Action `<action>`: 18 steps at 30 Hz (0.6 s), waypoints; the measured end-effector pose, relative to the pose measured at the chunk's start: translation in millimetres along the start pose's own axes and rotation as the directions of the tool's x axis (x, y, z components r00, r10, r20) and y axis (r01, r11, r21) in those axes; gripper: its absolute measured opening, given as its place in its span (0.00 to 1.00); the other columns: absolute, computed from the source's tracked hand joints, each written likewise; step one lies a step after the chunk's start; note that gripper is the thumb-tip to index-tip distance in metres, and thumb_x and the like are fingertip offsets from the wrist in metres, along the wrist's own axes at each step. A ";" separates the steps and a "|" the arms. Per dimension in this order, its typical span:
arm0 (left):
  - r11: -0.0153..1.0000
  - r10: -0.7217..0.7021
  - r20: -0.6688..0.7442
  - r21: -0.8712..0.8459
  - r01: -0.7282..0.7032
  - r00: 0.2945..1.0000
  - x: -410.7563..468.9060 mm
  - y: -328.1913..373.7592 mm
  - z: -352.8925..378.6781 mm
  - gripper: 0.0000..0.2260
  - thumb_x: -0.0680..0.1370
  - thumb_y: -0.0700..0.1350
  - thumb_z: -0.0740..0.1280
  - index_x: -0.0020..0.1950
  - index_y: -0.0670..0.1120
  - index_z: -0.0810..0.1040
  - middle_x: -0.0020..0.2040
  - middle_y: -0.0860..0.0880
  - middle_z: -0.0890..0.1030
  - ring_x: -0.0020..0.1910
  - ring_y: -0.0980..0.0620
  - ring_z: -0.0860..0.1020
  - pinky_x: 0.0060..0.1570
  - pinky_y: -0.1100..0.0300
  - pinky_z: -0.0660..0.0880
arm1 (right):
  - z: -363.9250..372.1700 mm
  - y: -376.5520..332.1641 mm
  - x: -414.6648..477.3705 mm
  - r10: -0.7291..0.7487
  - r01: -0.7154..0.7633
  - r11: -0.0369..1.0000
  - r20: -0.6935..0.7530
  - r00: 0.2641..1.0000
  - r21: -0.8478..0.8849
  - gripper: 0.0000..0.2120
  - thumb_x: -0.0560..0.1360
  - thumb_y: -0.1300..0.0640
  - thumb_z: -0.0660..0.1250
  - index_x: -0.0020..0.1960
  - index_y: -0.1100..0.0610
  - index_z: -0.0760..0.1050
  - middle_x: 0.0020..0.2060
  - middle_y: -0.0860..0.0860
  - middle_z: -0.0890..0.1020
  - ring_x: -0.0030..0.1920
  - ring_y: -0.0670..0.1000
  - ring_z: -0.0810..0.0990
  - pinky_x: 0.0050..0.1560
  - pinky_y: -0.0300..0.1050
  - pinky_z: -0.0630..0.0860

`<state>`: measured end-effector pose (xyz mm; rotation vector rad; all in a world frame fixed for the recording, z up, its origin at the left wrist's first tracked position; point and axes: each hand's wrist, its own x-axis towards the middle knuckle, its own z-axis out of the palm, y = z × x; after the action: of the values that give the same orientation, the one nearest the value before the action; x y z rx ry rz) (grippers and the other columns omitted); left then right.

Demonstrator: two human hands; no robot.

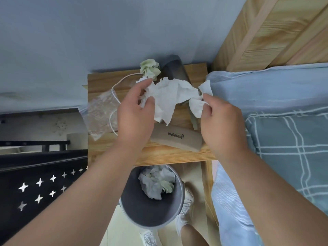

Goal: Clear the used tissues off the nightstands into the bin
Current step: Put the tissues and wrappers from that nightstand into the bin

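A crumpled white tissue (166, 98) is stretched above the wooden nightstand (159, 153). My left hand (134, 114) pinches its left end and my right hand (221, 125) pinches its right end. A second, greenish-stained crumpled tissue (150, 68) lies at the nightstand's back edge, untouched. Below the nightstand's front edge, on the floor, stands a grey round bin (152, 210) holding several crumpled tissues (157, 183).
A beige glasses case (177, 141), a dark case (174, 70), a clear plastic bag (101, 114) and a white cable (115, 86) share the nightstand. The bed with blue bedding (275, 121) stands to the right, a black perforated panel (35, 183) to the left. White shoes (186, 210) show by the bin.
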<state>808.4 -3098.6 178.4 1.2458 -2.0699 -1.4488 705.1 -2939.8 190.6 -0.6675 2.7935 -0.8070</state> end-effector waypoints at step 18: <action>0.983 -0.003 -0.020 -0.183 -0.001 1.000 -72.5 -4.0 -31.4 0.19 0.82 0.39 0.69 0.65 0.63 0.80 0.50 0.74 0.80 0.46 0.72 0.79 0.42 0.79 0.73 | -45.3 -12.2 -35.2 0.214 -0.149 0.900 -0.119 0.970 0.411 0.17 0.82 0.58 0.63 0.68 0.53 0.82 0.43 0.41 0.84 0.46 0.40 0.78 0.59 0.44 0.80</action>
<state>872.7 -3059.9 203.6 1.1839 -1.8745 -1.5802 728.8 -2911.6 236.2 -0.2752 2.6412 -1.3904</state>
